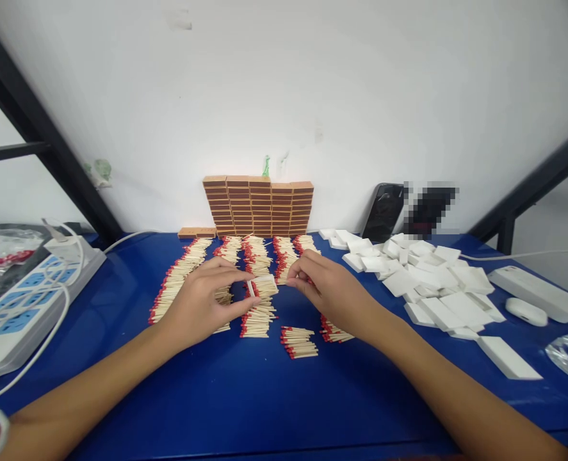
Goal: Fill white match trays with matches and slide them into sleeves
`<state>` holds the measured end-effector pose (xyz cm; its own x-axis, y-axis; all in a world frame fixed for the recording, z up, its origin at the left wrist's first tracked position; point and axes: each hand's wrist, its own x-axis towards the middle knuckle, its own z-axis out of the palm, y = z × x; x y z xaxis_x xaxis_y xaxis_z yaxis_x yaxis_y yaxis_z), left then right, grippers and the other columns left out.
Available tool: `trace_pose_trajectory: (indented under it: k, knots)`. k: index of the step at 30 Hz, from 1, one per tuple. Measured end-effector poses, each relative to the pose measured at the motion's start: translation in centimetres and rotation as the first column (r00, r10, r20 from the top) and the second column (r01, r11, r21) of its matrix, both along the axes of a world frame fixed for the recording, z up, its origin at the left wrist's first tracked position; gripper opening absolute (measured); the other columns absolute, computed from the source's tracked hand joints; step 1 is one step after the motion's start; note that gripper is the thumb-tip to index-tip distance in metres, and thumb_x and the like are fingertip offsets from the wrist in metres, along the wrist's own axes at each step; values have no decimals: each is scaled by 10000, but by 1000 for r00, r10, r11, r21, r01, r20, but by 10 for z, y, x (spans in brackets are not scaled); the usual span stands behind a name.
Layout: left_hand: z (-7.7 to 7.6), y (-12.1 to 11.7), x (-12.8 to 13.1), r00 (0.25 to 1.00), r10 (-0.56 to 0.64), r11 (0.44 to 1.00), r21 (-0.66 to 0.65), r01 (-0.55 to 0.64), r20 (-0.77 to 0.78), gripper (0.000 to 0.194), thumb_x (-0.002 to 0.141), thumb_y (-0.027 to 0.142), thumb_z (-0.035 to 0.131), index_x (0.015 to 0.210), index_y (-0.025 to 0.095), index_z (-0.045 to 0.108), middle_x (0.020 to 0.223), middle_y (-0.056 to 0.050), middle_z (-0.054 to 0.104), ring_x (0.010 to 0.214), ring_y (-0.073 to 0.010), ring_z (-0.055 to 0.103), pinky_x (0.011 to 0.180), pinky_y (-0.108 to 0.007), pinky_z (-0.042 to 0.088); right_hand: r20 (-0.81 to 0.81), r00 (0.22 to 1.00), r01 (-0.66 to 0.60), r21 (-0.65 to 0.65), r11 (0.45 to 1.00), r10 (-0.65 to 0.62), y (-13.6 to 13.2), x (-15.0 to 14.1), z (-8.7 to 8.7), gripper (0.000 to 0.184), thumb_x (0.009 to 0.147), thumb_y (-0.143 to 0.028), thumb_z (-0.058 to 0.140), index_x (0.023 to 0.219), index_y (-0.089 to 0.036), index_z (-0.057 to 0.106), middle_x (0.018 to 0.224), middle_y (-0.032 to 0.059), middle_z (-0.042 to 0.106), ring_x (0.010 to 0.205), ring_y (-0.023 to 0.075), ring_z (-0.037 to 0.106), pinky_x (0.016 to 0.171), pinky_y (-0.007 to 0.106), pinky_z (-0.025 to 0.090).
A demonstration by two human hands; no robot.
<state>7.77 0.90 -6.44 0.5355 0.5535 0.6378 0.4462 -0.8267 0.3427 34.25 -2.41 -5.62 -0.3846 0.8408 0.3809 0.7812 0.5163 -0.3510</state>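
Observation:
My left hand [194, 304] holds a small white matchbox tray [263, 282] between thumb and fingers, tilted above the middle row of matches [256, 323]. Pale matchsticks show inside the tray. To its right, my right hand [334, 294] is closed with thumb and fingertips pinched together, close to the tray but apart from it. What the pinch holds, if anything, I cannot make out. Red-tipped matches lie in several long rows beneath and behind both hands. A small separate bunch of matches [299, 342] lies in front, between the hands.
Matchboxes [259, 208] stand stacked against the wall. At right lies a heap of empty white trays [428, 275], with a black phone [383, 211] behind and a white earbud case [526, 312] beside it. A power strip [38, 301] with cables occupies the left of the blue table [207, 410].

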Motion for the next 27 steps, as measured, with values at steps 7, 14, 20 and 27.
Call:
trace_pose_trajectory:
  k: [7,14,20,27]
  knots:
    - [1,-9,9,999,-39,999,-35,40,28,302,837,353,834,1118,254,789,963,-55,766,926,-209,687,836,-355,588,-19,997,-76,91,993,78,-7,-17,-6,76,1035,-213,584,996,-186,643,985,54,646,880,172,617,757,292,472]
    - [2,-8,7,999,-28,997,-65,30,42,301,826,366,844,1095,240,793,956,-47,759,911,-192,690,832,-333,583,-125,990,-49,125,991,64,-3,-13,-10,87,1024,-224,606,1005,-191,684,944,38,650,803,155,604,721,288,465]
    - [0,-2,2,994,95,994,-60,-92,53,289,826,425,833,1043,238,802,965,-52,758,898,-199,692,837,-349,583,6,999,42,63,997,-43,9,6,-16,89,996,-197,629,1002,-192,718,964,53,611,856,187,616,758,318,477]
    - [-1,2,0,995,91,996,-24,-90,41,280,844,426,815,1045,232,799,974,-57,773,917,-211,692,856,-366,576,138,990,44,-30,999,-40,15,5,-22,85,975,-152,636,942,-187,707,980,56,614,889,190,621,774,314,481]
